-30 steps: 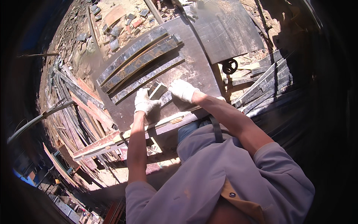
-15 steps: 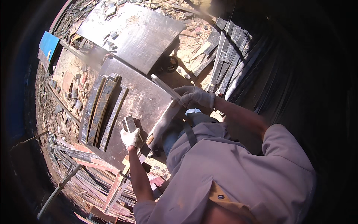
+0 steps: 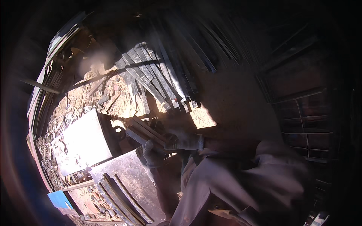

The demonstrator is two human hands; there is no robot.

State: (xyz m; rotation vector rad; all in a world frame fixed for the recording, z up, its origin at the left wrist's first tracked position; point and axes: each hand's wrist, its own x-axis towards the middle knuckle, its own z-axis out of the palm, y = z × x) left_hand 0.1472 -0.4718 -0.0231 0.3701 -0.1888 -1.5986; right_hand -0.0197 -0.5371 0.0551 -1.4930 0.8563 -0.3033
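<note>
A small bundle of short wooden strips [image 3: 145, 130] is held between my two gloved hands, off the near right edge of the metal table. My left hand [image 3: 151, 153] is closed around the lower left side of the bundle, with its fingers wrapped over a strip. My right hand [image 3: 184, 140] grips the near end of the same bundle, in shadow. Below and left, several long dark-faced strips [image 3: 122, 199] lie on the metal tabletop [image 3: 132, 171].
A second metal plate [image 3: 85, 141] shines in the sun beyond the table. Long dark boards [image 3: 151, 73] lie piled on the ground ahead, beside scattered wood chips and offcuts [image 3: 109, 90]. A blue panel [image 3: 60, 199] is at the lower left. Deep shade covers the right side.
My view has turned to the right. My left hand has left the tabletop and come together with my right hand on the bundle of strips, away from the table.
</note>
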